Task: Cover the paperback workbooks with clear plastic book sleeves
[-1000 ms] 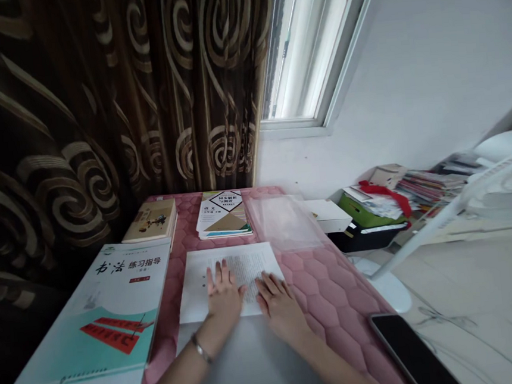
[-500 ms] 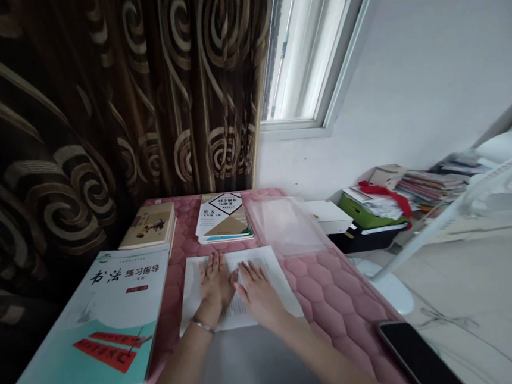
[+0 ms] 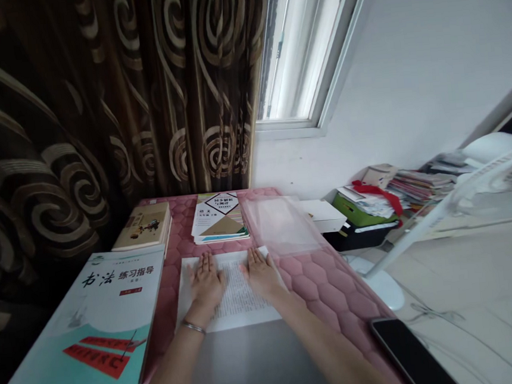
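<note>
Below the centre of the frame, the printed sheet (image 3: 235,296) lies under 2 flattened hands: left hand (image 3: 207,287) and right hand (image 3: 262,277) grasp nothing, fingers fairly close together. I'd judge this is smoothing; any next stroke calls for light, even pressure.

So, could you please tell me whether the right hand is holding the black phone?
No, the right hand lies flat on the printed sheet, while the black phone lies apart from it.
</note>
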`<action>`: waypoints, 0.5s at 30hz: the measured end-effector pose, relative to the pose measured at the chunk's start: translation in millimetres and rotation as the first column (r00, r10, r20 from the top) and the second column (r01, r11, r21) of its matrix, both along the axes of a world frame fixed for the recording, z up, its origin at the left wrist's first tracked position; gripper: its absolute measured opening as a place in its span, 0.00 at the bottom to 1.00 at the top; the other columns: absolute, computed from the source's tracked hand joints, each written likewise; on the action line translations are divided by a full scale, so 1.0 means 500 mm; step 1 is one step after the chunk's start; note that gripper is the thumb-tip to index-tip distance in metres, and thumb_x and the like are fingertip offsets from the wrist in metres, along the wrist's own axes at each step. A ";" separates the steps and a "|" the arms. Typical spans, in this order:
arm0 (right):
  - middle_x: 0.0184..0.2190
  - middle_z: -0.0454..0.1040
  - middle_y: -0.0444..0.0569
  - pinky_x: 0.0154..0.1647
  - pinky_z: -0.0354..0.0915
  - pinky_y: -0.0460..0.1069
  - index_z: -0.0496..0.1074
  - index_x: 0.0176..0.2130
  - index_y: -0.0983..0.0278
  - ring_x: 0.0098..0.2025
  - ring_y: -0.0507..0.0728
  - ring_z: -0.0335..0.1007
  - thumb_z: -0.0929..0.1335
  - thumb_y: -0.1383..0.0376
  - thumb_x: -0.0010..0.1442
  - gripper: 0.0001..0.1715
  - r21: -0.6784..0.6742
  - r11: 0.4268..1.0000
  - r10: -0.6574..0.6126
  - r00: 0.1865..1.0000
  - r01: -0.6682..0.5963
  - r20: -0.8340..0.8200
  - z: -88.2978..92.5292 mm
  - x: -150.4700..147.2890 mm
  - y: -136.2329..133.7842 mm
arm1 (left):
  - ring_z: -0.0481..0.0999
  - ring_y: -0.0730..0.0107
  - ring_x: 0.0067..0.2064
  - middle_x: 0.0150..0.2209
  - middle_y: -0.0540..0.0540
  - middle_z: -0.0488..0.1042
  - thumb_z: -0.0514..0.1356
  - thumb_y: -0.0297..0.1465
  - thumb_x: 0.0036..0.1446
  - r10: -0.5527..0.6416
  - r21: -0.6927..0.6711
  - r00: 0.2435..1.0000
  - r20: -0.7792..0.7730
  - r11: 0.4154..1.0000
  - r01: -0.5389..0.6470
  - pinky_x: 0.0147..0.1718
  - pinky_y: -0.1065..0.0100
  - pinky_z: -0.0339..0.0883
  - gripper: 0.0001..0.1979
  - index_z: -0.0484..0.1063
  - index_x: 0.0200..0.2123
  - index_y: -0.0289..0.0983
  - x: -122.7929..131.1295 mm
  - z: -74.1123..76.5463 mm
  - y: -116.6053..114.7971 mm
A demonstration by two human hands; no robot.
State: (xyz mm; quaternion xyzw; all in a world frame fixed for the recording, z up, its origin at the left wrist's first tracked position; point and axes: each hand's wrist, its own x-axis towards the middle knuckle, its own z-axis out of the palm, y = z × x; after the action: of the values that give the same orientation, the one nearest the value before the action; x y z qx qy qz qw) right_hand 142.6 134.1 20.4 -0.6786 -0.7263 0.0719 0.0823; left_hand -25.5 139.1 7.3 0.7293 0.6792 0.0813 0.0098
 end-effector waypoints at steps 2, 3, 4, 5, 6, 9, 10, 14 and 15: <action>0.68 0.51 0.66 0.69 0.38 0.65 0.50 0.68 0.77 0.71 0.65 0.44 0.52 0.54 0.70 0.38 -0.005 0.999 -0.044 0.999 0.044 0.019 -0.005 0.020 0.004 | 0.50 0.53 0.70 0.69 0.35 0.52 0.43 0.35 0.65 0.059 0.013 0.998 -0.012 0.998 -0.059 0.66 0.40 0.35 0.30 0.53 0.68 0.31 -0.017 0.000 -0.002; 0.68 0.51 0.66 0.69 0.38 0.66 0.51 0.68 0.77 0.71 0.65 0.44 0.52 0.53 0.70 0.38 -0.006 0.998 -0.061 0.998 0.061 0.025 -0.008 0.025 0.006 | 0.49 0.51 0.70 0.69 0.34 0.52 0.43 0.36 0.65 0.092 0.029 0.996 -0.019 0.995 -0.092 0.66 0.38 0.35 0.30 0.53 0.68 0.30 -0.027 0.000 -0.004; 0.68 0.51 0.66 0.69 0.37 0.67 0.51 0.68 0.78 0.71 0.66 0.44 0.51 0.53 0.70 0.39 -0.005 0.997 -0.076 0.997 0.076 0.031 -0.011 0.028 0.008 | 0.49 0.49 0.70 0.69 0.33 0.52 0.42 0.36 0.65 0.127 0.048 0.992 -0.025 0.991 -0.126 0.65 0.37 0.36 0.30 0.53 0.68 0.30 -0.036 0.000 -0.005; 0.68 0.51 0.66 0.69 0.36 0.67 0.51 0.68 0.78 0.71 0.67 0.44 0.51 0.53 0.70 0.39 -0.005 0.996 -0.089 0.995 0.089 0.038 -0.013 0.029 0.009 | 0.49 0.47 0.70 0.69 0.32 0.52 0.42 0.37 0.66 0.161 0.067 0.986 -0.029 0.985 -0.159 0.64 0.36 0.37 0.30 0.53 0.68 0.30 -0.044 0.000 -0.007; 0.68 0.51 0.67 0.69 0.35 0.67 0.50 0.67 0.80 0.71 0.67 0.44 0.51 0.53 0.70 0.40 -0.005 0.995 -0.101 0.994 0.102 0.047 -0.014 0.029 0.010 | 0.48 0.46 0.70 0.68 0.32 0.53 0.42 0.37 0.66 0.194 0.083 0.981 -0.027 0.978 -0.192 0.64 0.34 0.38 0.31 0.53 0.68 0.30 -0.051 -0.001 -0.008; 0.68 0.50 0.68 0.69 0.33 0.67 0.49 0.67 0.83 0.71 0.69 0.43 0.50 0.52 0.70 0.42 -0.016 0.988 -0.153 0.986 0.155 0.072 -0.012 0.027 0.009 | 0.49 0.42 0.69 0.68 0.32 0.55 0.44 0.39 0.65 0.247 0.095 0.969 -0.006 0.965 -0.245 0.63 0.33 0.41 0.31 0.53 0.68 0.31 -0.062 -0.003 -0.008; 0.68 0.50 0.68 0.69 0.33 0.67 0.48 0.67 0.83 0.71 0.69 0.42 0.49 0.51 0.70 0.43 -0.026 0.984 -0.174 0.982 0.176 0.076 -0.010 0.027 0.008 | 0.50 0.42 0.69 0.68 0.32 0.55 0.44 0.40 0.65 0.253 0.091 0.967 -0.002 0.963 -0.252 0.63 0.33 0.41 0.31 0.54 0.68 0.31 -0.063 -0.004 -0.008; 0.68 0.51 0.66 0.69 0.32 0.66 0.46 0.68 0.81 0.72 0.69 0.37 0.49 0.50 0.69 0.44 -0.050 0.973 -0.221 0.973 0.224 0.064 -0.004 0.031 0.006 | 0.48 0.40 0.69 0.68 0.34 0.54 0.45 0.40 0.64 0.288 0.058 0.958 -0.014 0.956 -0.287 0.63 0.34 0.42 0.32 0.54 0.67 0.29 -0.062 -0.008 -0.003; 0.68 0.51 0.66 0.69 0.31 0.66 0.46 0.68 0.80 0.72 0.69 0.36 0.49 0.50 0.69 0.43 -0.045 0.972 -0.228 0.972 0.231 0.062 -0.004 0.032 0.006 | 0.48 0.39 0.69 0.69 0.35 0.54 0.45 0.41 0.65 0.296 0.052 0.955 -0.018 0.954 -0.295 0.63 0.34 0.42 0.32 0.55 0.67 0.29 -0.062 -0.008 -0.001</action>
State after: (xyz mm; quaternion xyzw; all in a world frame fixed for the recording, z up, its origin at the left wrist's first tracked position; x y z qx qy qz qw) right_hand 158.8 137.2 18.5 -0.7617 -0.6429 0.0617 0.0518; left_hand -56.7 138.4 3.4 0.6205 0.7786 0.0888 -0.0288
